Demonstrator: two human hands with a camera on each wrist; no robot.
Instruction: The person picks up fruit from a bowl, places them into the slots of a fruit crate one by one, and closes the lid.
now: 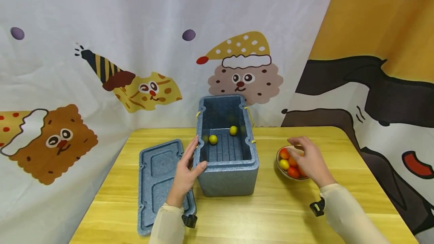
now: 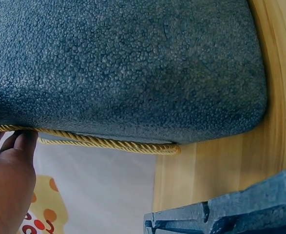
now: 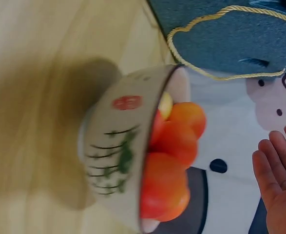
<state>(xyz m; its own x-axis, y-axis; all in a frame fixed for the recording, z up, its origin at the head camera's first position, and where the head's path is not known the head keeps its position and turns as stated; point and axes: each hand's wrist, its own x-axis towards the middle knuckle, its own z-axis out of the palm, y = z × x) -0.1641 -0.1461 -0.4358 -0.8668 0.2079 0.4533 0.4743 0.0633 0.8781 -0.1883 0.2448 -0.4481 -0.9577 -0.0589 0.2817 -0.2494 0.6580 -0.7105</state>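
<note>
A blue-grey foam box (image 1: 228,180) with yellow rope handles stands lidless on the table. Inside it lie two small yellow round fruits (image 1: 213,139). My left hand (image 1: 184,172) rests against the box's near left corner, thumb by the rim and fingers along the outer side. In the left wrist view its fingertips touch the wall beside the rope handle (image 2: 108,141). Above a patterned bowl (image 3: 113,146) hovers my right hand (image 1: 310,161), fingers loosely bent, holding nothing visible. Several red-orange round fruits (image 3: 164,180) and a yellow one (image 1: 284,164) fill the bowl.
The box's lid (image 1: 149,199) lies flat to the left, partly under my left forearm. A wooden table (image 1: 230,221) carries everything. Behind its far edge hangs a white curtain (image 1: 135,22) with cartoon prints.
</note>
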